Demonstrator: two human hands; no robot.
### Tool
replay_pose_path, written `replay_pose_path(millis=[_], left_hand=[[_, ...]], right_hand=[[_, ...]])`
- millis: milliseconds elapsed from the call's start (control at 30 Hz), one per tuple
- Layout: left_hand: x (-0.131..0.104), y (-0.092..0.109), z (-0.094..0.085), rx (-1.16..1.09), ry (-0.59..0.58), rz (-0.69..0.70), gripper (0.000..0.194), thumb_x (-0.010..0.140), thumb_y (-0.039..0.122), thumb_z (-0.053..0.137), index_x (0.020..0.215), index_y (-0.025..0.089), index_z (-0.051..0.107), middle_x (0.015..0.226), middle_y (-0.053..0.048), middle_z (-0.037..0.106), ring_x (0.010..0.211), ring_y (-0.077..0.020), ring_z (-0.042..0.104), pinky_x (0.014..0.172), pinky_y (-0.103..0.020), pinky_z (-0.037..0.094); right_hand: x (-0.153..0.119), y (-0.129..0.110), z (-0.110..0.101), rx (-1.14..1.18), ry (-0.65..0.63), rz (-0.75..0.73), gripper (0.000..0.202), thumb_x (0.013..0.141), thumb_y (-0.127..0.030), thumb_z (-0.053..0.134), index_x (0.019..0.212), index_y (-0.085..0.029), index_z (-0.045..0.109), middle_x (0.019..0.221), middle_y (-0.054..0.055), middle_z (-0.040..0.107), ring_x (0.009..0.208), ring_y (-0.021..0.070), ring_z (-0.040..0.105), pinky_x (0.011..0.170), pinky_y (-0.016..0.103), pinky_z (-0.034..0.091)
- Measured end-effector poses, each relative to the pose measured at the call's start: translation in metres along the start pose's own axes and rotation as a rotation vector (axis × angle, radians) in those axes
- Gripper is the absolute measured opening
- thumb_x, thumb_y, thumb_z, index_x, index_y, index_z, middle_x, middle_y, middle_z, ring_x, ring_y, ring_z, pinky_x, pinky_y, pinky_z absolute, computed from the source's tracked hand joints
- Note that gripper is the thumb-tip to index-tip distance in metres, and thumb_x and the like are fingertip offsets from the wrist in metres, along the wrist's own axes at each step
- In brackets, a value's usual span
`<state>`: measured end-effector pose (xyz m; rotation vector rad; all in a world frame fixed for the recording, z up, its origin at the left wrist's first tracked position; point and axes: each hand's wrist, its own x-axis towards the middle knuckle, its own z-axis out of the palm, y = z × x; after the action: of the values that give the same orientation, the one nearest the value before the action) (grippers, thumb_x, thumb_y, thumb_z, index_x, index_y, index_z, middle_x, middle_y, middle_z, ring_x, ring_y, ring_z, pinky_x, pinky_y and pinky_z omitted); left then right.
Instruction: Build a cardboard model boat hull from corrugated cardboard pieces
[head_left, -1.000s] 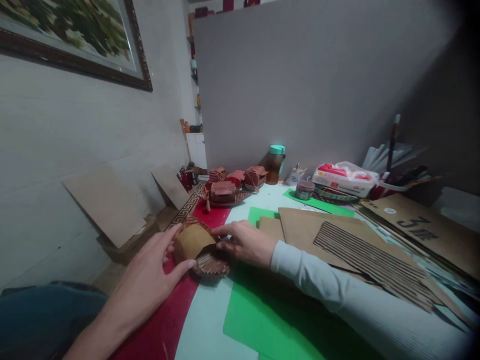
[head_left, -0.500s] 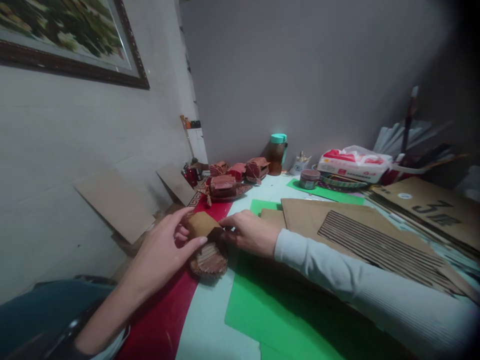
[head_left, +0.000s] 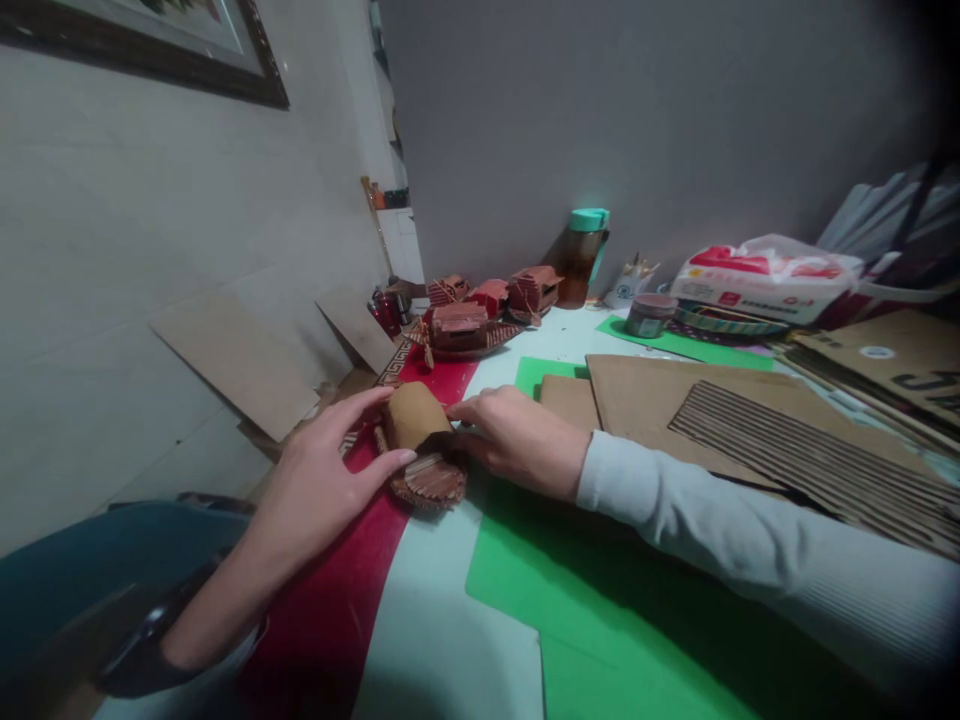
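Note:
A small cardboard model boat (head_left: 431, 482) with ridged brown sides sits across the table's red border and pale surface. Over its hull arches a plain tan cardboard canopy (head_left: 417, 412). My left hand (head_left: 337, 455) grips the canopy from the left, its thumb at the near edge and its fingers on the far side. From the right, my right hand (head_left: 514, 435) holds the canopy's other side between thumb and fingers. The right fingertips are partly hidden behind the canopy's edge.
Several finished reddish model boats (head_left: 461, 325) stand farther back, near a teal-lidded bottle (head_left: 583, 255). A small jar (head_left: 650, 315) and a tissue pack (head_left: 761, 280) are at the back right. Cardboard sheets (head_left: 637, 395) lie on a green mat (head_left: 570, 600) at right.
The head view has tilted down and shifted left, so things sit higher and the back-right objects farther right. Both hands stay on the canopy, which now shows a rounder arch.

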<state>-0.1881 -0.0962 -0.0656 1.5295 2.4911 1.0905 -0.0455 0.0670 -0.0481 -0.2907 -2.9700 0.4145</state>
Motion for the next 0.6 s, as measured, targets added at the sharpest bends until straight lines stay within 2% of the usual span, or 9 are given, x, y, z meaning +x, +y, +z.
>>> replay_pose_path(millis=[133, 267, 367, 433, 533, 600], left_hand=[[-0.006, 0.001, -0.005, 0.127, 0.005, 0.048, 0.051, 0.080, 0.050, 0.064, 0.124, 0.026, 0.061, 0.117, -0.006, 0.066, 0.108, -0.0290, 0.058, 0.098, -0.047, 0.043], [-0.006, 0.001, -0.007, 0.158, -0.020, 0.096, 0.054, 0.081, 0.051, 0.062, 0.126, 0.020, 0.060, 0.117, -0.009, 0.066, 0.110, -0.0296, 0.057, 0.098, -0.046, 0.043], [-0.002, 0.002, -0.008, 0.146, -0.036, 0.111, 0.053, 0.081, 0.052, 0.063, 0.123, 0.021, 0.061, 0.121, -0.008, 0.066, 0.115, -0.0293, 0.056, 0.102, -0.046, 0.042], [-0.003, 0.003, -0.011, 0.128, -0.033, 0.096, 0.052, 0.080, 0.055, 0.063, 0.122, 0.024, 0.062, 0.130, -0.007, 0.063, 0.121, -0.0293, 0.054, 0.106, -0.047, 0.039], [-0.022, 0.003, -0.024, 0.099, 0.063, 0.028, 0.050, 0.082, 0.057, 0.059, 0.122, 0.027, 0.062, 0.140, -0.006, 0.056, 0.125, -0.0307, 0.051, 0.107, -0.051, 0.038], [-0.049, -0.004, -0.037, 0.032, 0.253, -0.065, 0.039, 0.086, 0.052, 0.056, 0.118, 0.030, 0.062, 0.130, -0.003, 0.062, 0.118, -0.0291, 0.057, 0.100, -0.048, 0.046]], right_hand=[[-0.003, -0.003, 0.001, -0.026, 0.027, -0.020, 0.018, 0.090, -0.021, 0.056, 0.104, -0.015, 0.066, 0.093, 0.013, 0.073, 0.086, 0.0272, 0.068, 0.066, 0.029, 0.040], [-0.007, -0.010, 0.000, -0.078, 0.087, -0.071, 0.045, 0.087, -0.014, 0.053, 0.132, -0.016, 0.048, 0.095, 0.012, 0.070, 0.085, 0.0271, 0.066, 0.064, 0.030, 0.039], [-0.008, -0.012, 0.000, -0.119, 0.088, -0.121, 0.049, 0.086, -0.010, 0.050, 0.134, -0.022, 0.048, 0.091, 0.009, 0.069, 0.078, 0.0257, 0.065, 0.062, 0.030, 0.037], [-0.008, -0.012, 0.001, -0.138, 0.086, -0.123, 0.050, 0.086, -0.009, 0.049, 0.134, -0.020, 0.049, 0.085, 0.009, 0.068, 0.071, 0.0251, 0.063, 0.058, 0.030, 0.036], [-0.008, -0.010, 0.002, -0.141, 0.086, -0.125, 0.054, 0.084, -0.008, 0.050, 0.137, -0.017, 0.045, 0.086, 0.010, 0.067, 0.069, 0.0233, 0.062, 0.057, 0.029, 0.037], [-0.009, -0.010, 0.002, -0.137, 0.090, -0.125, 0.056, 0.083, -0.006, 0.050, 0.138, -0.016, 0.043, 0.090, 0.011, 0.067, 0.071, 0.0229, 0.062, 0.059, 0.029, 0.039]])
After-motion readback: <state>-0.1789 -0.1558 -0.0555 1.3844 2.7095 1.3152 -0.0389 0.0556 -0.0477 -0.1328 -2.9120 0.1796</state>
